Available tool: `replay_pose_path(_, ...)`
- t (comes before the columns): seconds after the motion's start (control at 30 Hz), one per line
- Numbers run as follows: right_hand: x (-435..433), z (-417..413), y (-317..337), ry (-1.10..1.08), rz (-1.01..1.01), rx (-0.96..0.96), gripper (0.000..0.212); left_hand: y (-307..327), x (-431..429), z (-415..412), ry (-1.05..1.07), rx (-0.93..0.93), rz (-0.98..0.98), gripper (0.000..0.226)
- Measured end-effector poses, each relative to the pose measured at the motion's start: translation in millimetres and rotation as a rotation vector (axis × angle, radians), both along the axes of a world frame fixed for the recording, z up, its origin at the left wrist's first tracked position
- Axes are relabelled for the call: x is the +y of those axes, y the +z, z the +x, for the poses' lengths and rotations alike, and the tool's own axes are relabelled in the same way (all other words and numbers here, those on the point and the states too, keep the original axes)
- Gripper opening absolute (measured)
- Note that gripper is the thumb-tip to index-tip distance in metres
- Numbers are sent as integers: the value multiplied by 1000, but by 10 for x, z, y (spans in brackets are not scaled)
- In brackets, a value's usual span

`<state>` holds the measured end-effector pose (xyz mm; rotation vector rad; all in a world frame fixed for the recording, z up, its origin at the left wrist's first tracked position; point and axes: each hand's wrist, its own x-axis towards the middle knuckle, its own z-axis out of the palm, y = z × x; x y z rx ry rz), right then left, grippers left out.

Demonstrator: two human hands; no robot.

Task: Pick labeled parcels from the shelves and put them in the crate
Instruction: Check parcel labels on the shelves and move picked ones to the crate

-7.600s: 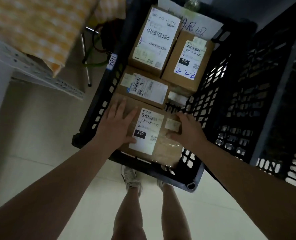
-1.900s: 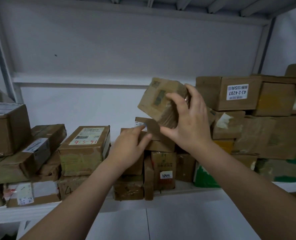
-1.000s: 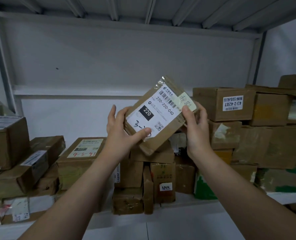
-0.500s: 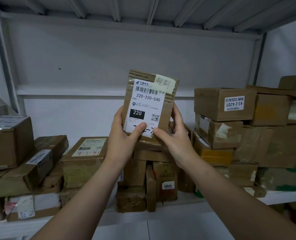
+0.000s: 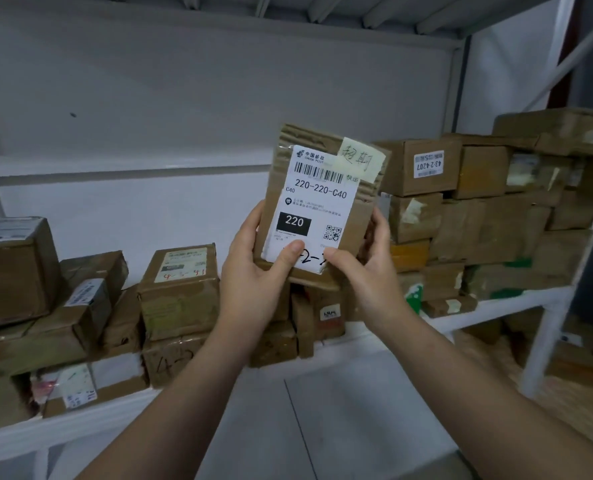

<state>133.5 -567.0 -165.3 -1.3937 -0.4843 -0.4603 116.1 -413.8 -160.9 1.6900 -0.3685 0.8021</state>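
A small brown cardboard parcel (image 5: 319, 199) stands upright in front of the shelf, its white label reading 220-220-C40 facing me and a yellow note stuck at its top right. My left hand (image 5: 257, 275) grips its lower left edge, thumb on the label's bottom. My right hand (image 5: 368, 268) grips the lower right edge, thumb beside the other. The crate is not in view.
The white metal shelf (image 5: 496, 306) carries many taped cardboard boxes: a labeled box (image 5: 180, 282) at centre left, a stack (image 5: 423, 168) with a 43-2-4207 label at the right, more at the far left (image 5: 11, 268). A white upright (image 5: 548, 341) stands at the right.
The parcel stays upright in both hands and has shifted slightly right and nearer to the camera. The view has turned a little left, showing more of the shelf's right end.
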Motion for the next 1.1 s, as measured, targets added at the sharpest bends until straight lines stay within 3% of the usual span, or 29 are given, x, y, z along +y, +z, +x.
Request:
replay_pose_path(0.47, -1145, -1510, -1216, -474, 99, 262, 71, -1176, -1289, -873, -464, 275, 47, 52)
replay_pose_path(0.73, -2496, -2357, -1534, -709, 127, 345, 68, -1566, -2814, -1349, -674, 370, 120, 53)
replay_pose_path(0.87, -3365, -2808, -1720, -786, 133, 428, 80, -1774, -3761, -1671, -780, 410, 143, 47)
replay_pose_path(1.1, -4603, -3506, -2104, -862, 133, 583, 76, -2264, -5094, -2110, -896, 523, 247, 42)
